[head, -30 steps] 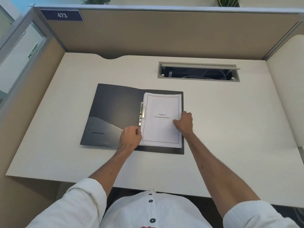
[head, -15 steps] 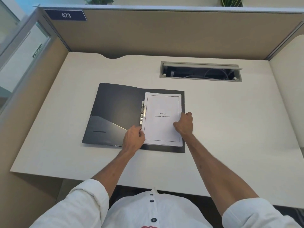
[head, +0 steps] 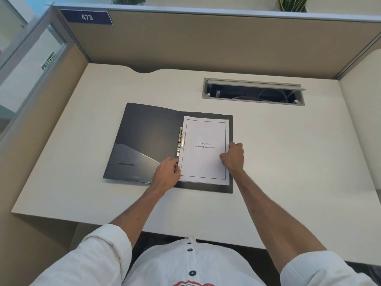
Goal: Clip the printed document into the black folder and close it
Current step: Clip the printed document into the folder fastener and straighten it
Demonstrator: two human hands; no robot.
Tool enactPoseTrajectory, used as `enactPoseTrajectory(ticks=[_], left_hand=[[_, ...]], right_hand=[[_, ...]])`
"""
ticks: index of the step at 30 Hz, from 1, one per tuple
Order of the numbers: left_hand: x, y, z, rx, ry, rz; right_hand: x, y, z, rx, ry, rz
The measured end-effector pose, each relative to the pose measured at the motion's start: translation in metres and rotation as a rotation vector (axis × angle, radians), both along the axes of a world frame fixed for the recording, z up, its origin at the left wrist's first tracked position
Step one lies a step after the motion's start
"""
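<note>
The black folder (head: 148, 133) lies open flat on the desk, its left flap showing an inner pocket. A white printed document (head: 205, 162) titled "Chapter 6 Learning Experience" rests on the folder's right half. A metal clip (head: 180, 142) sits along the spine at the paper's left edge. My left hand (head: 168, 173) touches the document's lower left edge with curled fingers, just below the clip. My right hand (head: 234, 157) presses on the document's right edge with fingers bent.
A cable slot (head: 253, 91) with its lid raised is sunk into the desk behind the folder. Beige cubicle panels (head: 206, 42) wall in the desk at the back and both sides. The desk's front edge (head: 144, 226) is close to my body.
My left hand has slid slightly right and up to the document's lower left edge. The right hand holds its place on the right edge. The view has shifted a little.
</note>
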State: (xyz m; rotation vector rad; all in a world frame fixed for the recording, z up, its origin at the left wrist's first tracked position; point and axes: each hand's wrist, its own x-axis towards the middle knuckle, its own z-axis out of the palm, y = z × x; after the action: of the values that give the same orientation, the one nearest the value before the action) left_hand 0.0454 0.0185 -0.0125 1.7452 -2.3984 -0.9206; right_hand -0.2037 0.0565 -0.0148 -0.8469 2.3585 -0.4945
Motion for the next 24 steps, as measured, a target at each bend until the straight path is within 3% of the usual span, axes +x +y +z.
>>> enactPoseTrajectory(ticks=[6, 10, 14, 24], left_hand=[[0.006, 0.001, -0.006, -0.089, -0.022, 0.035], [0.021, 0.005, -0.018, -0.193, -0.019, -0.214], [0.027, 0.005, -0.031, -0.164, -0.022, -0.477], [0.012, -0.002, -0.045, -0.182, 0.003, -0.459]], right_hand=[[-0.007, 0.0, -0.001, -0.019, -0.017, -0.018], [-0.008, -0.01, 0.005, -0.109, 0.112, -0.048], [-0.014, -0.041, 0.014, -0.156, 0.197, 0.175], [-0.023, -0.127, 0.015, -0.009, 0.302, 0.657]])
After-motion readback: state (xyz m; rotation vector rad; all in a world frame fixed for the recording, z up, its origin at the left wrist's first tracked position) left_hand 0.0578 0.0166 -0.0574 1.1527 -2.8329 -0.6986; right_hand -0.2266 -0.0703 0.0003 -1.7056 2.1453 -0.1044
